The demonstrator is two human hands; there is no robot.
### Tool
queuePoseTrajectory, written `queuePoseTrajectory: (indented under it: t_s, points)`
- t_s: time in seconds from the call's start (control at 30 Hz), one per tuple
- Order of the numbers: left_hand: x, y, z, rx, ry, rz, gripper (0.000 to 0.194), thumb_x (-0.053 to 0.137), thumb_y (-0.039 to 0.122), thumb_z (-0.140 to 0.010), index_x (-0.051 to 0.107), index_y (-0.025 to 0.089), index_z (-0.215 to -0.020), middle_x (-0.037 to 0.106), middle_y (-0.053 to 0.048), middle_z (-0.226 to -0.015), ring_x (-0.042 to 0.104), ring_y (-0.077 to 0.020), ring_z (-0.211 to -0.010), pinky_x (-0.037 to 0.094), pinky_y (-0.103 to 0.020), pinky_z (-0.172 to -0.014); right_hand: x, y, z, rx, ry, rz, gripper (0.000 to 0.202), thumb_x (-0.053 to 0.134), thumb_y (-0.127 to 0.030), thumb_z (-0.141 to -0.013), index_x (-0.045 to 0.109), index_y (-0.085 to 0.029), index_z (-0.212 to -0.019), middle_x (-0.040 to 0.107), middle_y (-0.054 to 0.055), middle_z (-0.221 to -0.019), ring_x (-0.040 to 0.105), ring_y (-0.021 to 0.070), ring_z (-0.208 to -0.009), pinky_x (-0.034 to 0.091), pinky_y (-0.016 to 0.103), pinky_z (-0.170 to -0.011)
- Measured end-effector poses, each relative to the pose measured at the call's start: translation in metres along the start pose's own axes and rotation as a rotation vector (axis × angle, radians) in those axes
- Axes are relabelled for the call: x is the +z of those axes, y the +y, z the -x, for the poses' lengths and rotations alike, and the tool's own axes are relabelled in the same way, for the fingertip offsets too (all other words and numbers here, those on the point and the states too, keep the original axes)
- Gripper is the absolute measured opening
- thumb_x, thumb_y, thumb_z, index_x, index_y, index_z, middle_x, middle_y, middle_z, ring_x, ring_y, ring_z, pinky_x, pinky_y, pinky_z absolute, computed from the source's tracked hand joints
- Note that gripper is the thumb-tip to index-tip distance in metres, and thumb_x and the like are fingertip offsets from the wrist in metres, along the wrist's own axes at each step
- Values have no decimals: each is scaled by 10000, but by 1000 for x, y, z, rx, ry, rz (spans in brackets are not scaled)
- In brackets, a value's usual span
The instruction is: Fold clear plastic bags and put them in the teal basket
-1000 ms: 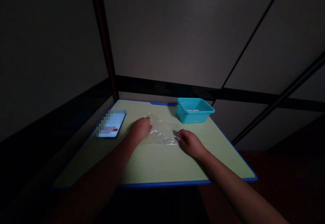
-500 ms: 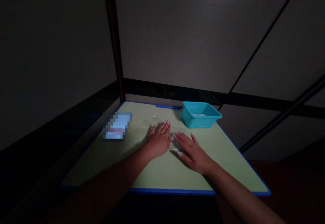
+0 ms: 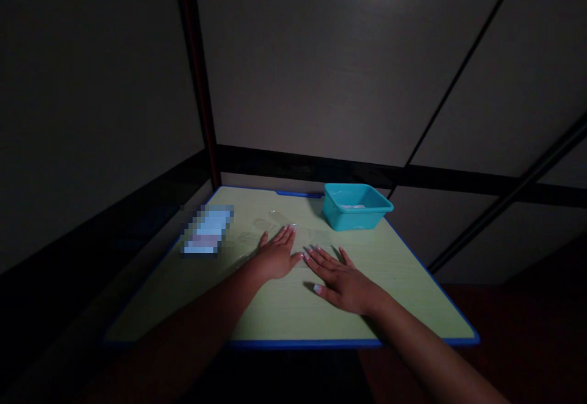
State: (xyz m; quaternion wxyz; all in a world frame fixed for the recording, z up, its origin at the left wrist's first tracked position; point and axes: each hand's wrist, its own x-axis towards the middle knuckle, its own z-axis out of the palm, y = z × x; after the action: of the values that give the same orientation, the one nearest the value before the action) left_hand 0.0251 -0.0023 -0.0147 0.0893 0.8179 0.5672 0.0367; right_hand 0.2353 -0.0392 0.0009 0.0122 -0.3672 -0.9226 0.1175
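My left hand (image 3: 276,258) lies palm down near the middle of the table, fingers stretched out over part of a thin clear sheet or film. To its right, my right hand (image 3: 343,283) is also palm down with fingers spread, its fingertips at the near edge of faint transparent material (image 3: 316,237). Neither hand grips anything. Beyond my left hand, several clear, shiny pieces show on the table, one of them an oval outline (image 3: 278,216). How far the clear material reaches under my fingers is hidden.
The pale green table (image 3: 293,318) has a blue edge. At its back right stands a turquoise basket (image 3: 355,217) with something whitish inside. A pixelated, bright flat object (image 3: 208,230) lies at the left. Dark panelled walls rise behind and to the left.
The view has shifted slightly. My hands have moved a little apart, with my left thumb stretched further out. The crinkled clear material between them now looks flatter.
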Motion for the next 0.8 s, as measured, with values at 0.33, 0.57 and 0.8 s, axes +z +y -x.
queuePoseTrajectory:
  t_s: [0.33,0.57,0.8]
  points:
    - [-8,-11,-2,-156,23,-54,677,255,537,-881,159,173,-1444,90,-84,-1507,54,-247,-1389,104,-577,-1059,4,17,3,148,55,2,578,263,-506,-928,85,-316,-1444,86,49,-1507,50,265,-1380,-1,612,-1034]
    - [-12,-19,-5,-202,164,-65,669,279,523,-888,189,150,-1436,96,-121,-1505,58,-245,-1390,123,-572,-1052,4,24,0,237,115,-3,608,302,-460,-925,51,-284,-1450,56,63,-1509,42,250,-1380,38,608,-1037]
    - [-5,7,-5,44,182,-60,619,261,499,-903,208,175,-1428,120,-80,-1509,68,-207,-1391,134,-529,-1070,6,25,-4,188,154,-31,600,287,-466,-926,75,-272,-1453,143,72,-1501,125,237,-1375,46,597,-1046]
